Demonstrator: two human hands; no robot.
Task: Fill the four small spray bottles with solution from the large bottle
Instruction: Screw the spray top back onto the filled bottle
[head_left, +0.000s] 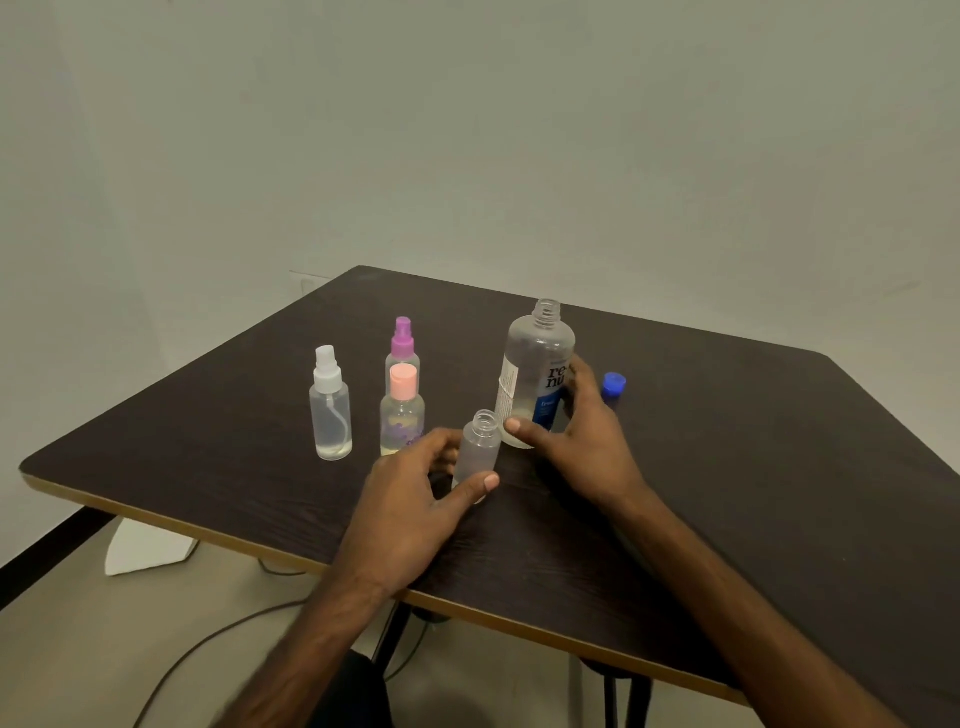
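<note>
Where the dark table (727, 493) lies nearest, the left hand (415, 483) grips an uncapped small bottle (480, 447). At its 1 o'clock the right hand (576, 441) grasps the open large bottle (537, 369). At 9 o'clock, left fingers partly hide the pink-capped bottle (402, 410); the white-sprayer bottle (331, 410) stands farther out, the purple-sprayer bottle (402, 348) behind. A blue cap (614, 385) lies at the large bottle's 3 o'clock.

My left hand (415, 493) stretched forward from below, thumb and fingers curled round a small bottle (480, 444), my right hand (587, 441) just beside it, thumb and fingers wrapped about the lower half of the large bottle (537, 358), both forearms bare, angled inward
</note>
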